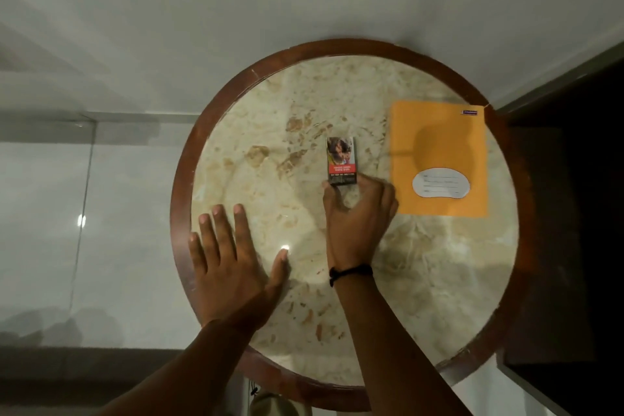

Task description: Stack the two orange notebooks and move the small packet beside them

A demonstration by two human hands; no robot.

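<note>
An orange notebook point(439, 145) with a white label lies flat on the right side of the round marble table point(256, 179); only one orange cover shows, so I cannot tell if a second lies under it. A small packet point(341, 160) with a picture and a red band lies near the table's middle, just left of the notebook. My right hand point(358, 213) has its fingertips curled on the packet's near end, pinching it. My left hand point(229, 260) rests flat on the table's left part, fingers spread, holding nothing.
The table has a dark wooden rim point(182, 179). Glossy pale floor tiles point(101, 213) surround it on the left and beyond. A dark piece of furniture point(567, 213) stands close against the table's right edge.
</note>
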